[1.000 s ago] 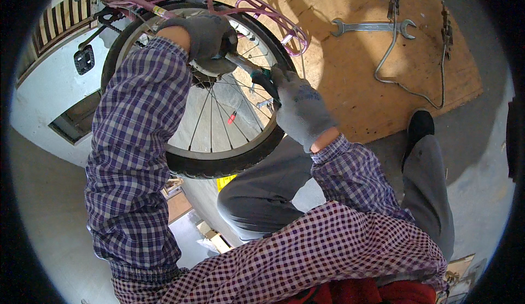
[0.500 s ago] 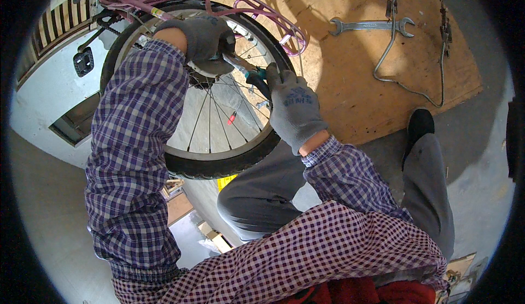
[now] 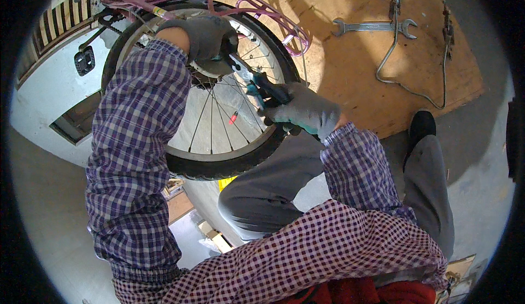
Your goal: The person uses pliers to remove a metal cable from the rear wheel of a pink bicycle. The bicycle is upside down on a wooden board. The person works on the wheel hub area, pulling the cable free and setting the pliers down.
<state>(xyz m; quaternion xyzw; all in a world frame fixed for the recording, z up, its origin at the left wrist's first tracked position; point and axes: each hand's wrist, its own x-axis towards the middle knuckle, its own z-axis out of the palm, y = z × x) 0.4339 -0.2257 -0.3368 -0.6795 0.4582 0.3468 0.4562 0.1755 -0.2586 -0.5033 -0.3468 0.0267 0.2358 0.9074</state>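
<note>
Gloved left hand (image 3: 205,36) and right hand (image 3: 303,109) work pliers (image 3: 262,85) at wheel (image 3: 219,140).

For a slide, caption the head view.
Gloved left hand at wheel hub; right hand grips pliers.

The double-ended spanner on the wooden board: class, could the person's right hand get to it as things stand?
Probably not at once: the right hand is closed on the pliers at the wheel. The way to the spanner looks free.

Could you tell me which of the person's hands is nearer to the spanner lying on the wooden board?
The right. The right hand grips a tool beside the wheel, below-left of the spanner; the left hand is farther left, at the wheel's hub.
</note>
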